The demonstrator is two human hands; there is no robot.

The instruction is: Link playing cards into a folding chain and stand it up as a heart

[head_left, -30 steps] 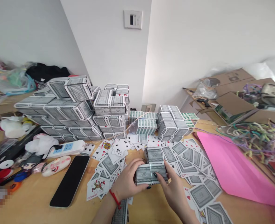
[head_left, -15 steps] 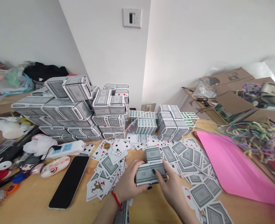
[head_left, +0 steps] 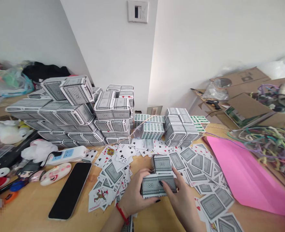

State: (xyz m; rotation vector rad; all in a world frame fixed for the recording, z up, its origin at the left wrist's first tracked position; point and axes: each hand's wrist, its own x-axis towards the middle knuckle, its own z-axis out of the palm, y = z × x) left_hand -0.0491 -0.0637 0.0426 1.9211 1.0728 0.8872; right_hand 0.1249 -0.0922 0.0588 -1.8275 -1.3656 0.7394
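Between my hands is a block folded from grey-backed playing cards (head_left: 150, 186), made of box-like units joined together, one standing up at the back. My left hand (head_left: 134, 193) wraps its left side, fingers behind and thumb along the front lower edge. From the right, my right hand (head_left: 181, 193) grips it, thumb pressed on the top face and fingers at the far right side. Loose playing cards (head_left: 113, 170) lie spread to the left, and more cards (head_left: 198, 164) to the right, some face down. Partly under my left wrist is a stack of cards (head_left: 128, 224).
Large stacks of card blocks (head_left: 74, 119) rise at the back left, with a smaller stack (head_left: 181, 129) back right beside green-patterned card packs (head_left: 153, 130). A phone (head_left: 69, 190), power strip (head_left: 68, 155), pink sheet (head_left: 244, 174), pipe cleaners (head_left: 265, 141) and a cardboard box (head_left: 251, 111) surround the work.
The view has shifted slightly. My hands still hold the card block, which sits a little lower and further right in view; my right thumb stays on its top.
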